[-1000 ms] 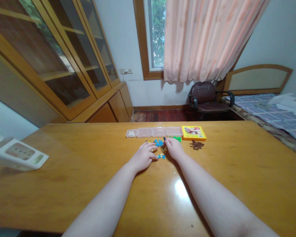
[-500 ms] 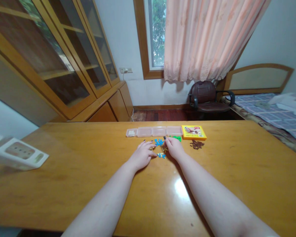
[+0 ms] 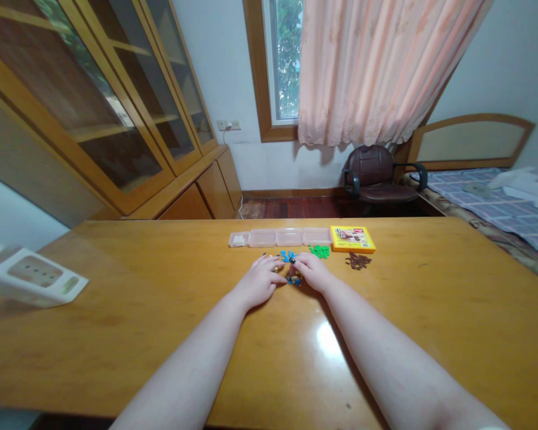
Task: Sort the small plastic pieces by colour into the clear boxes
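Observation:
My left hand point(image 3: 260, 279) rests on the table with its fingers stretched out and apart, partly covering a few small gold-coloured pieces point(image 3: 275, 269). My right hand point(image 3: 315, 272) is close on its right, fingers bent together and pointing down over small pieces; whatever they grip is hidden. Between the fingertips of both hands lies a small mixed group of blue and darker pieces point(image 3: 294, 280). Just beyond the hands is a little pile of blue pieces point(image 3: 287, 255). Bright green pieces point(image 3: 319, 251) form another pile behind my right hand.
Brown pieces point(image 3: 357, 261) lie in a pile to the right, in front of a yellow box point(image 3: 353, 239). A row of clear plastic compartments point(image 3: 263, 239) stands left of the box. A white container point(image 3: 36, 276) is at the table's left side.
My right hand has shifted a little left and toward me, over the near blue pieces, uncovering more of the green pile. My left hand has hardly moved.

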`<state>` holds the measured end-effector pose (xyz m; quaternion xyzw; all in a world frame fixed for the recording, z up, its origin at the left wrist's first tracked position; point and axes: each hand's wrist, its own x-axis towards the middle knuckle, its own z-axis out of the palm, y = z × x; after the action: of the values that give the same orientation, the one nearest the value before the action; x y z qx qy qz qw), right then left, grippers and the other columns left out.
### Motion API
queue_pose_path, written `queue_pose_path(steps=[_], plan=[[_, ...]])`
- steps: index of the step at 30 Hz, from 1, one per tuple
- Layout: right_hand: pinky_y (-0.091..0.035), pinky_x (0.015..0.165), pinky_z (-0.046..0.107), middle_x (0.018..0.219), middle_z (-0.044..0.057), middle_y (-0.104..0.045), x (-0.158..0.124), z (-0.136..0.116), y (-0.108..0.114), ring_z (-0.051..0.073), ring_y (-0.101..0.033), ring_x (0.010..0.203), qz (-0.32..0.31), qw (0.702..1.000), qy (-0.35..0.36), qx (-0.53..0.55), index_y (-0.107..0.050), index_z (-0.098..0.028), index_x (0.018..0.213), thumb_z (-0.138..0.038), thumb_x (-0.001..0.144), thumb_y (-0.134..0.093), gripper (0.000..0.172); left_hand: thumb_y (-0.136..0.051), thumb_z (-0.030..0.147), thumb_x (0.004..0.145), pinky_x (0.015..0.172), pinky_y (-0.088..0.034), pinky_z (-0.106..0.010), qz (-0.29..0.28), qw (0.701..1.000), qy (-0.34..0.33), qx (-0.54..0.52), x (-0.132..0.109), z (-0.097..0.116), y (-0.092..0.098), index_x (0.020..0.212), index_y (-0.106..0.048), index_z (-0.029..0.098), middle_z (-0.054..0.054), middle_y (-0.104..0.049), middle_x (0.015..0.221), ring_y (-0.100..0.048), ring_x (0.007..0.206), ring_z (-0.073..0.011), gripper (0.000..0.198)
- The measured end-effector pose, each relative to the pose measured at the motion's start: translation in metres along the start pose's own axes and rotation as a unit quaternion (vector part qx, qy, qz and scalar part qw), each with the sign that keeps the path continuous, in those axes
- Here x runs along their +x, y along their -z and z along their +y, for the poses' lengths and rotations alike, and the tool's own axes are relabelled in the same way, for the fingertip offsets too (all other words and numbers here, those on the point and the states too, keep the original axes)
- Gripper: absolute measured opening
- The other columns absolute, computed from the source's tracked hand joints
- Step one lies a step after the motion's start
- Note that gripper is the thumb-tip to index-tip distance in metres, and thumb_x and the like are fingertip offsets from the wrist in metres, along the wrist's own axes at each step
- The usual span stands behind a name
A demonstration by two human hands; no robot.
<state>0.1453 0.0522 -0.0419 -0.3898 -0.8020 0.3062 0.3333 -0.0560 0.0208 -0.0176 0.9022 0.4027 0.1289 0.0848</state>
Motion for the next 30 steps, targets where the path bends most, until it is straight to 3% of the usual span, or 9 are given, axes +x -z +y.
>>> queue_pose_path(steps=[7, 14, 20, 24, 30], plan=[[-0.037, 0.066, 0.025, 0.063, 0.002, -0.061, 0.000, 0.000, 0.002, 0.015, -0.054, 0.065, 0.034, 0.999, -0.018, -0.037, -0.063, -0.016, 0.059, -0.021, 0.088, -0.040, 0.037, -0.050, 0.013, 0.082, 0.109, -0.027, -0.051, 0.020, 0.999, 0.036, 0.012, -0.001, -0.008, -0.009, 0.101, -0.070, 0.033, -0.001, -0.057, 0.127, -0.043, 0.125, -0.0226, 0.034], [-0.038, 0.066, 0.023, 0.061, 0.001, -0.062, -0.001, -0.001, 0.000, 0.013, -0.055, 0.064, 0.001, 1.000, -0.017, -0.008, -0.063, -0.016, 0.058, -0.019, 0.085, -0.043, 0.034, -0.048, 0.011, 0.081, 0.108, -0.029, -0.050, 0.031, 0.998, 0.052, 0.025, -0.001, -0.007, -0.010, 0.111, -0.065, 0.029, -0.005, -0.054, 0.130, -0.043, 0.125, -0.0238, 0.040], [-0.037, 0.065, 0.023, 0.061, 0.001, -0.063, 0.000, -0.005, 0.002, 0.014, -0.056, 0.063, 0.015, 0.999, -0.043, -0.022, -0.063, -0.016, 0.057, -0.020, 0.087, -0.039, 0.038, -0.049, 0.011, 0.080, 0.110, -0.026, -0.051, -0.006, 1.000, 0.021, 0.005, 0.000, -0.001, -0.003, 0.103, -0.069, 0.034, -0.001, -0.055, 0.130, -0.042, 0.125, -0.0229, 0.038], [-0.037, 0.063, 0.024, 0.059, 0.002, -0.062, 0.000, -0.006, 0.004, 0.014, -0.055, 0.062, 0.041, 0.996, -0.059, -0.044, -0.062, -0.016, 0.055, -0.023, 0.088, -0.038, 0.042, -0.050, 0.011, 0.080, 0.109, -0.027, -0.052, 0.003, 1.000, 0.029, 0.007, -0.001, -0.002, -0.003, 0.095, -0.072, 0.032, -0.001, -0.056, 0.128, -0.043, 0.125, -0.0230, 0.034], [-0.039, 0.067, 0.023, 0.062, 0.001, -0.063, -0.002, -0.006, 0.001, 0.014, -0.057, 0.066, -0.023, 1.000, -0.014, -0.011, -0.064, -0.017, 0.057, -0.021, 0.085, -0.041, 0.036, -0.050, 0.009, 0.078, 0.108, -0.029, -0.048, 0.028, 0.999, 0.020, 0.001, -0.001, -0.001, -0.001, 0.084, -0.073, 0.027, -0.002, -0.061, 0.121, -0.047, 0.121, -0.0215, 0.030]])
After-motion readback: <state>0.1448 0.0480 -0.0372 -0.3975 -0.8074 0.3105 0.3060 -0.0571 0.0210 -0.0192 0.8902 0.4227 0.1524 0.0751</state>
